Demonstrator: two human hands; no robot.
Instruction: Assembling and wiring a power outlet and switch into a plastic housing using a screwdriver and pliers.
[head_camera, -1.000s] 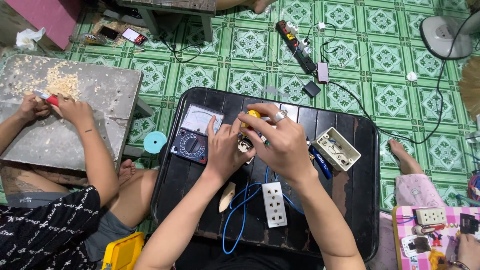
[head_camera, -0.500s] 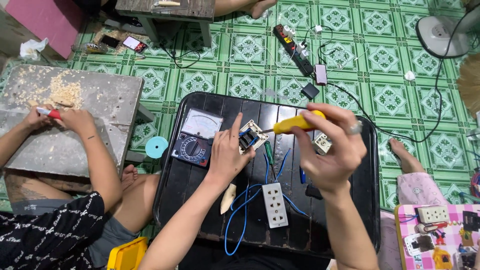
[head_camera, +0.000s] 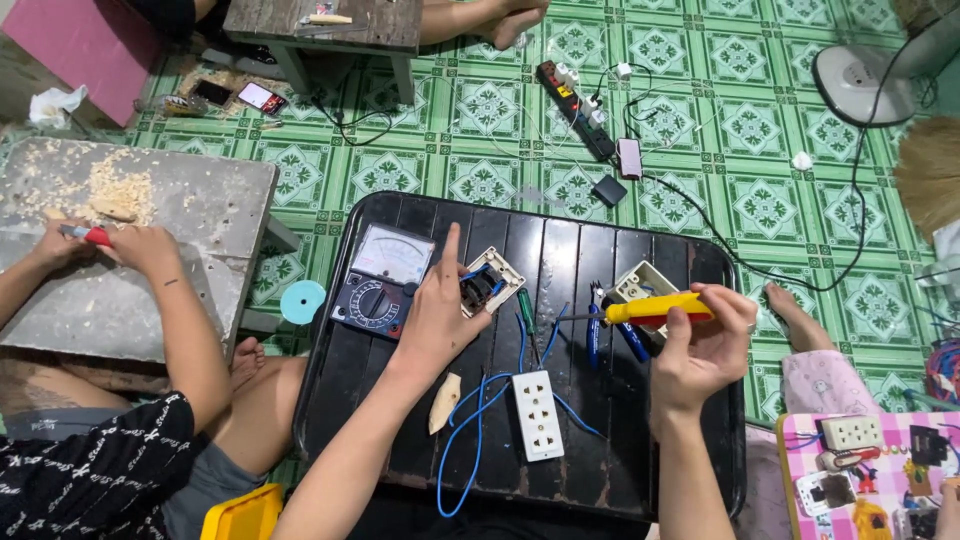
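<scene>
I am working over a black tray (head_camera: 400, 215) that is serving as my desk. My left hand (head_camera: 437, 320) is pressing down on a small switch module (head_camera: 488, 281) at about eleven o'clock from the tray's middle, fingers spread flat, pinning it and not wrapped around it. My right hand (head_camera: 700, 345) is gripping a yellow screwdriver (head_camera: 655, 308) at three o'clock, its shaft pointing left toward the module but well apart from it. I judge I am between fastening steps: the next move calls for bringing the tip onto a terminal screw while the left hand is steadying the part. Counting: one analog multimeter (head_camera: 385, 280) at ten o'clock, one white socket strip (head_camera: 537, 414) at six o'clock, one open wall box (head_camera: 640, 283), several blue wires (head_camera: 470, 420), and one other person's hands at a grey bench (head_camera: 200, 200) to the left.
</scene>
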